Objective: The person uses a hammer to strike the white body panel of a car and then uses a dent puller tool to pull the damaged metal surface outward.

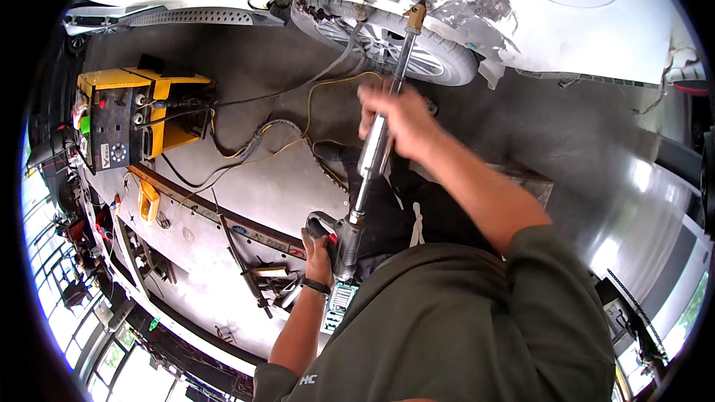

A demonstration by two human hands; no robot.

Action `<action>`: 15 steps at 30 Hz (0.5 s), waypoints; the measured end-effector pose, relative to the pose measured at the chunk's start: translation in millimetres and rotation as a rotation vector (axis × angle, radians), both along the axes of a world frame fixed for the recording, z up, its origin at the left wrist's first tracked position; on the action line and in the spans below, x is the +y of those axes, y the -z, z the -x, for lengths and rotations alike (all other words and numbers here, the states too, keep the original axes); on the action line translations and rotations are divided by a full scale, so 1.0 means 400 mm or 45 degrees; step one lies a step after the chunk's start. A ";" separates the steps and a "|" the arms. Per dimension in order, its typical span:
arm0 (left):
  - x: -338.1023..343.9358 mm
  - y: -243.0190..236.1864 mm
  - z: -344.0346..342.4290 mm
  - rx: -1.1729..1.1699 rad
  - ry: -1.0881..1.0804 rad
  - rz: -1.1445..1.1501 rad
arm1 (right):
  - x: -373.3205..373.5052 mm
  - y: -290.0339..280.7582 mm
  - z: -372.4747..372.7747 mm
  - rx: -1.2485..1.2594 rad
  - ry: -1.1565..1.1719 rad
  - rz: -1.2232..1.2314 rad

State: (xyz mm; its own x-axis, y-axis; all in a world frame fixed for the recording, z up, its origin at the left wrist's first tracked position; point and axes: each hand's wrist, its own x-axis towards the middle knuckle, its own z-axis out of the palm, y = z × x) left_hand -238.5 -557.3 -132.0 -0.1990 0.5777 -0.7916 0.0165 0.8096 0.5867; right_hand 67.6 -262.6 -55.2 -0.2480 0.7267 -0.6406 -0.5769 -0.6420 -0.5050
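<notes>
Probably at the pulling step, with the slide-hammer puller (372,150) stretched from the left hand (319,259) to beyond the right hand (410,123), meeting, or nearly meeting, the scraped white wheel-arch panel (488,0) with a brass-coloured head (414,19). Calls next, by the look of it, for a straight shaft and a firm rear hold. Wrapped in the left hand, low beside the torso: the dark rear handle (348,249). Blurred at the shaft, farther forward: the right hand, below a forearm slanting in from an outward-bent elbow; cannot tell whether gripping or loose. Beyond the left hand, forward and left: a yellow-and-black machine (113,123).
</notes>
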 end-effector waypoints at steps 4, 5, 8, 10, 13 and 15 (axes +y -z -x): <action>0.007 -0.026 -0.006 -0.142 -0.258 0.090 | 0.048 -0.006 -0.007 -0.020 0.156 -0.205; 0.017 -0.033 -0.014 -0.142 -0.260 0.092 | 0.004 -0.021 0.018 -0.069 0.128 -0.113; 0.095 -0.096 -0.071 -0.232 -0.379 0.257 | -0.206 0.031 0.131 0.043 0.242 -0.087; 0.086 -0.083 -0.070 -0.218 -0.378 0.237 | -0.193 0.017 0.127 0.023 0.135 -0.012; 0.060 -0.038 -0.017 -0.138 -0.337 0.222 | -0.169 0.040 0.118 0.091 -0.035 -0.070; 0.054 -0.044 -0.007 0.265 -0.239 -0.052 | -0.145 0.052 0.103 0.109 -0.150 -0.129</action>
State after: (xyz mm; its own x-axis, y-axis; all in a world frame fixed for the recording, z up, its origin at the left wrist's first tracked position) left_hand -235.9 -535.8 -114.3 -0.4614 0.5457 -0.6995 -0.0082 0.7858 0.6185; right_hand 26.2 -320.7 -75.9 -0.3859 0.7490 -0.5386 -0.5445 -0.6562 -0.5224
